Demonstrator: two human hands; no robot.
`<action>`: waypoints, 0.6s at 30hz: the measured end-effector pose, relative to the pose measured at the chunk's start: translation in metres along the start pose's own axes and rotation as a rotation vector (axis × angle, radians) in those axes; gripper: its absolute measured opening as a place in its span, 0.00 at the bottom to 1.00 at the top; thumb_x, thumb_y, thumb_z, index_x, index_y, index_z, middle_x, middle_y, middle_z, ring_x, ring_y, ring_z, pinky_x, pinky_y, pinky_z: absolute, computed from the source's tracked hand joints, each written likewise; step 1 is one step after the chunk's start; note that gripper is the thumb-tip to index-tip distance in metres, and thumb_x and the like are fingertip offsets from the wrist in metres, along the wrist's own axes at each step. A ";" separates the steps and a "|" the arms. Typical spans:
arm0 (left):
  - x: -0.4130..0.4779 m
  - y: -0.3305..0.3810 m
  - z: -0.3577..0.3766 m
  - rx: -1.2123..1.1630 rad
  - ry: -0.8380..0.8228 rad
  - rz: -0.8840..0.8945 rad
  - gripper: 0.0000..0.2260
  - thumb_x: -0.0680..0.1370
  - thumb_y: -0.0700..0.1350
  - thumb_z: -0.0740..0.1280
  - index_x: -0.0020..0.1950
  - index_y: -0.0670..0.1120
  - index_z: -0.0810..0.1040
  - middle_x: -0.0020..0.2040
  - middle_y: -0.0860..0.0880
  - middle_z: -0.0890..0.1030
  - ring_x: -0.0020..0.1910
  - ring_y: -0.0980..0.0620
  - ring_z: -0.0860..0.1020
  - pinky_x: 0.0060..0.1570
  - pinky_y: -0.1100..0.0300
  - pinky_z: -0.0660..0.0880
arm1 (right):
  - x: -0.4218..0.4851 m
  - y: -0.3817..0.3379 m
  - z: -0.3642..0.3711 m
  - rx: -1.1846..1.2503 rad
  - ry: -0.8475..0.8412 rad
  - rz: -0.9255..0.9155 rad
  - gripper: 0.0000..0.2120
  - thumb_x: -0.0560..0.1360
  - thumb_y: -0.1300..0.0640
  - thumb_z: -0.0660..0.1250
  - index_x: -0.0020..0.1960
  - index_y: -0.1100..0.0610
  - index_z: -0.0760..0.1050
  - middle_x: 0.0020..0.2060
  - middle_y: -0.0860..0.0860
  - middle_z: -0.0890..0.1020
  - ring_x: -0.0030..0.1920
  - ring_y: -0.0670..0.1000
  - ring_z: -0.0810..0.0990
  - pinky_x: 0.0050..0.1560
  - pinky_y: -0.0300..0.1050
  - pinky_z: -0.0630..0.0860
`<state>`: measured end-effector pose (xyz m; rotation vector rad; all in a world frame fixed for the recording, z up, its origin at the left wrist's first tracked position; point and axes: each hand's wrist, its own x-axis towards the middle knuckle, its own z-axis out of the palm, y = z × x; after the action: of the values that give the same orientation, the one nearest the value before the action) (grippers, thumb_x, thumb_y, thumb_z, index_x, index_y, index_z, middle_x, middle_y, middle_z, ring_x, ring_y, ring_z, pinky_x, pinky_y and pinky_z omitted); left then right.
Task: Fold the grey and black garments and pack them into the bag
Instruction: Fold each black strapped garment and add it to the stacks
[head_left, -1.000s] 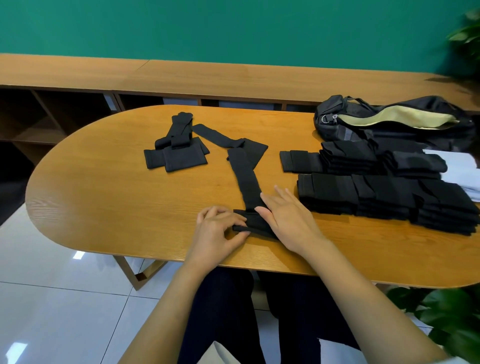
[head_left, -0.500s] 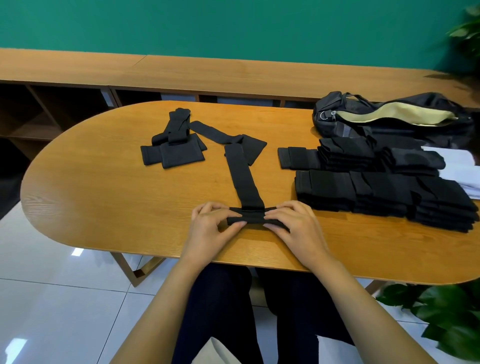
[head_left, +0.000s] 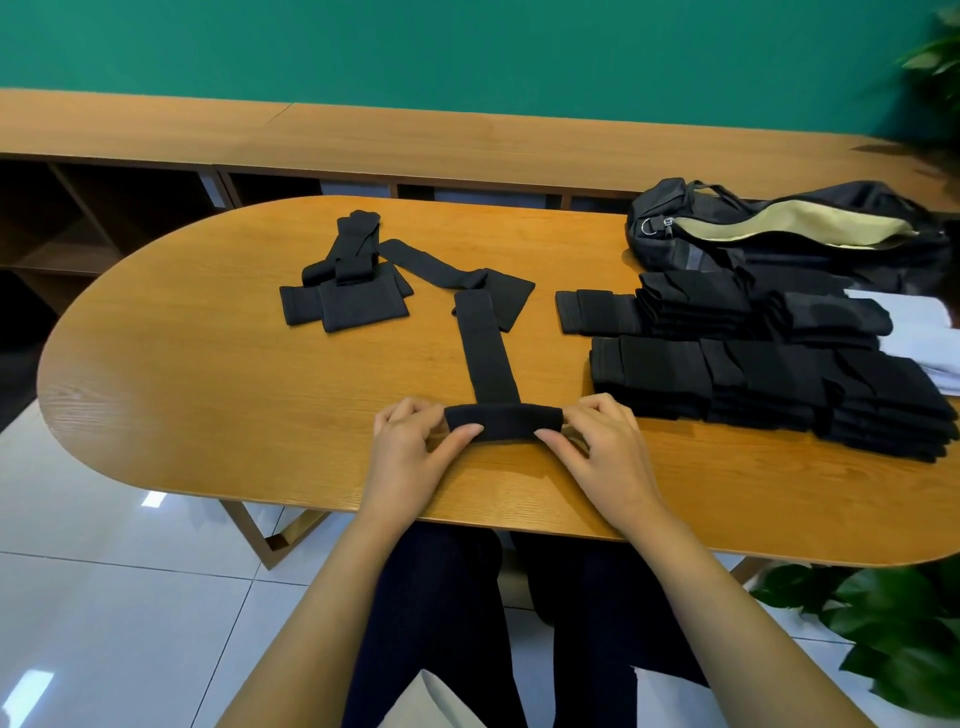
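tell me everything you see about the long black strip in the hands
The black strip is a long, narrow band of matte, knit-looking fabric lying flat on the wooden table, running away from the person. Its near end forms a crosswise roll, wider than the band. The left hand pinches the roll's left end, the right hand its right end. Its far end meets another black piece.

no legible text, labels, brands, numbers or signs anywhere

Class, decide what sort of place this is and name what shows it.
Probably an office or meeting room: an oval wooden table, low open shelving along a green wall.
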<state>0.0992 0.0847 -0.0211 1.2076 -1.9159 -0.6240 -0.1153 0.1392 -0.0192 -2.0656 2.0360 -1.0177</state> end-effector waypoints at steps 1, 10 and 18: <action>0.000 0.001 -0.001 0.015 -0.003 0.011 0.25 0.70 0.66 0.62 0.41 0.43 0.78 0.45 0.54 0.75 0.51 0.59 0.65 0.57 0.54 0.65 | 0.000 0.001 0.001 -0.009 -0.004 0.020 0.20 0.75 0.39 0.60 0.52 0.54 0.80 0.47 0.44 0.72 0.52 0.48 0.71 0.50 0.43 0.70; 0.001 0.004 -0.002 0.013 0.051 -0.009 0.25 0.74 0.50 0.72 0.67 0.58 0.67 0.40 0.58 0.79 0.51 0.67 0.73 0.63 0.60 0.59 | 0.002 0.000 0.002 0.032 0.005 0.103 0.34 0.72 0.36 0.58 0.72 0.54 0.69 0.43 0.45 0.78 0.51 0.49 0.73 0.55 0.41 0.65; 0.000 0.006 -0.001 0.118 0.015 -0.055 0.26 0.73 0.48 0.72 0.69 0.55 0.67 0.34 0.57 0.78 0.46 0.63 0.75 0.63 0.58 0.60 | 0.003 -0.001 0.003 -0.034 0.033 0.034 0.28 0.72 0.44 0.68 0.70 0.52 0.72 0.40 0.43 0.76 0.46 0.47 0.72 0.50 0.42 0.67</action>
<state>0.0971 0.0871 -0.0161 1.3390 -1.9347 -0.5355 -0.1131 0.1353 -0.0196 -2.0361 2.1116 -1.0247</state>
